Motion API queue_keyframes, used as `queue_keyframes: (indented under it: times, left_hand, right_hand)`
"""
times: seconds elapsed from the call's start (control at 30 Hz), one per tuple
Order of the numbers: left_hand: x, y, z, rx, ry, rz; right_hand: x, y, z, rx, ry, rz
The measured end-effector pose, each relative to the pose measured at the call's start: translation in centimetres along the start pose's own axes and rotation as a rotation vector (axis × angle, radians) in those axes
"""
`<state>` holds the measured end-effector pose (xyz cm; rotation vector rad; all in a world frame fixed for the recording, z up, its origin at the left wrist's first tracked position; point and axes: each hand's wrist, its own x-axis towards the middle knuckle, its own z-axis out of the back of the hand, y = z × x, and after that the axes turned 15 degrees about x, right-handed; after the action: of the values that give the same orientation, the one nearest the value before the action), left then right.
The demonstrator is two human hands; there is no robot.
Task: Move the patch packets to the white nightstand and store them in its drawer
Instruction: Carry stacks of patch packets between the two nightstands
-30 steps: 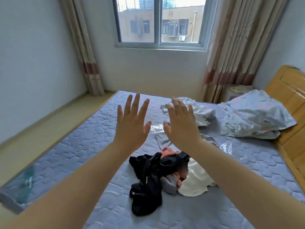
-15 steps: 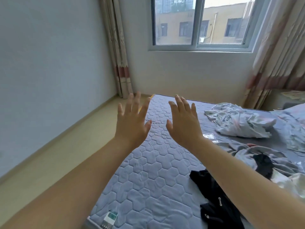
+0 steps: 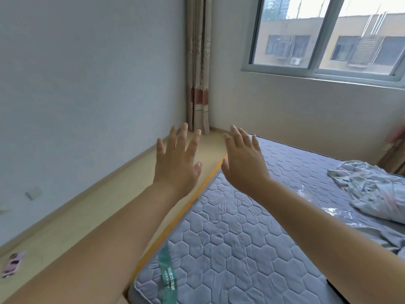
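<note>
Both arms reach forward, palms down, backs of the hands toward us. Left hand [image 3: 175, 163] hovers over the strip of floor [image 3: 87, 216] beside the bed, its fingers [image 3: 194, 143] straight and spread, holding nothing. Right hand [image 3: 243, 163] hovers over the left edge of the mattress [image 3: 230, 238], fingers [image 3: 237, 137] likewise straight and slightly fanned, also empty; the two thumbs sit near each other but apart. The mattress is grey-blue with hexagon quilting, an orange trim [image 3: 186, 207] along its left edge and a green printed strap [image 3: 167, 273] across its near left corner. At its right edge lies crumpled floral bedding [image 3: 368, 189], with a piece of clear plastic film [image 3: 331, 210] just beside it. We cannot pick out the patch packets with certainty. A small pink-and-white flat item [image 3: 13, 264] lies on the floor near the left wall, well apart from both hands, too blurred to identify. A wall socket [image 3: 32, 193] sits low on that wall. In the far corner hangs a curtain [image 3: 198, 73]; to its right is a window [image 3: 328, 36].
</note>
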<state>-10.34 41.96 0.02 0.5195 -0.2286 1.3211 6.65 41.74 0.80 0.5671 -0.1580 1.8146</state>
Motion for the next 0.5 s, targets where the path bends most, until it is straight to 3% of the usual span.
queue_keyframes:
  times: [0.5]
  left_hand:
    - [17.5, 32.3, -13.9, 0.154, 0.038, -0.018]
  right_hand:
    - [29.8, 17.4, -16.9, 0.094, -0.015, -0.009]
